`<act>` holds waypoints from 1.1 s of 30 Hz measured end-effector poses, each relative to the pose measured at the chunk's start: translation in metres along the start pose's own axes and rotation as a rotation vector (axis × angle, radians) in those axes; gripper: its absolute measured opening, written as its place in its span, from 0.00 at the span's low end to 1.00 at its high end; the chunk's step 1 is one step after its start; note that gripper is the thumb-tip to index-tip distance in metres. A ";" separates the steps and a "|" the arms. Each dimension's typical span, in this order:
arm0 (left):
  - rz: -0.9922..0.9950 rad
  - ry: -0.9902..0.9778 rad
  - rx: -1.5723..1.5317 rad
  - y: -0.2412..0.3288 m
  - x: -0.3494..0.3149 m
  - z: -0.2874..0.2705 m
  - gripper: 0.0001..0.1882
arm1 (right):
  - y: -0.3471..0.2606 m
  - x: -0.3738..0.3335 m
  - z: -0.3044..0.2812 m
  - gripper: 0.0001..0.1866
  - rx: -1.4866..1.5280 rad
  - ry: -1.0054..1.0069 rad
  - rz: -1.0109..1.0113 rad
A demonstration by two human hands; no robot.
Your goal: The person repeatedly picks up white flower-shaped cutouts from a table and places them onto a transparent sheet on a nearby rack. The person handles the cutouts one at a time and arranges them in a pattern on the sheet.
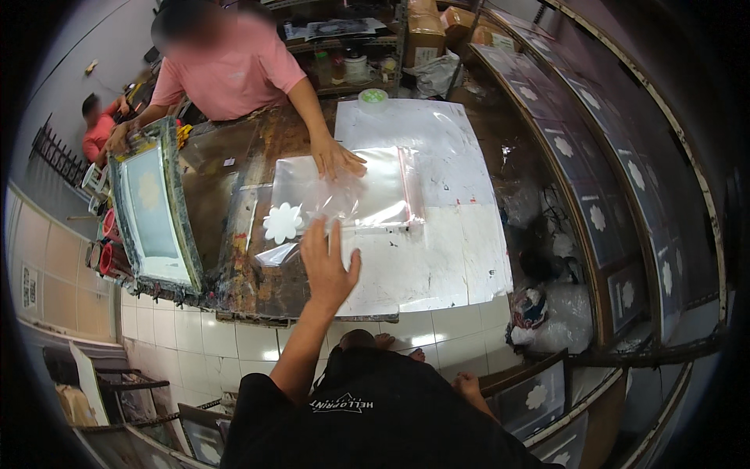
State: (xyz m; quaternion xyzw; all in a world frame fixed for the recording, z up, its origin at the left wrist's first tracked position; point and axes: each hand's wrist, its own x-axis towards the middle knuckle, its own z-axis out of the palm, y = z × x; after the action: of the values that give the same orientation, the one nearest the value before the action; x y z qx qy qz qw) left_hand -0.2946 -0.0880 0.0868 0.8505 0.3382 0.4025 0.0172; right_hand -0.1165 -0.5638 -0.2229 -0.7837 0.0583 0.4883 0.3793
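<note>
Clear plastic film (383,197), flat on a work counter (266,295), two people's hands about it.
Film: partly over a white sheet (461,262); white flower shape (282,223) at left end, reddish strip near right. Left hand (330,270): fingers extended and parted, nothing gripped, tips at film's near edge; contact cannot be told. Right hand (467,385): low beside the body; finger spread and any hold cannot be told. Co-worker's hand (334,159): spread over film's far side.

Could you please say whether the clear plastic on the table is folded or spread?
Spread, though wrinkled: the clear plastic lies wide on the table by the left hand.
</note>
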 end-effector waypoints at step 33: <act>0.820 -0.511 -0.854 0.202 -0.026 0.037 0.13 | -0.359 -0.155 -0.019 0.17 -0.106 -0.095 -0.764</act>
State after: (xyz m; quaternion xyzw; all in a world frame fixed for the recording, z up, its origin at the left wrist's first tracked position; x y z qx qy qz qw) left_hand -0.1667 -0.2501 0.1054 0.8980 -0.2190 0.2604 0.2789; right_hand -0.0175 -0.3661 0.1003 -0.7440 -0.2807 0.3502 0.4950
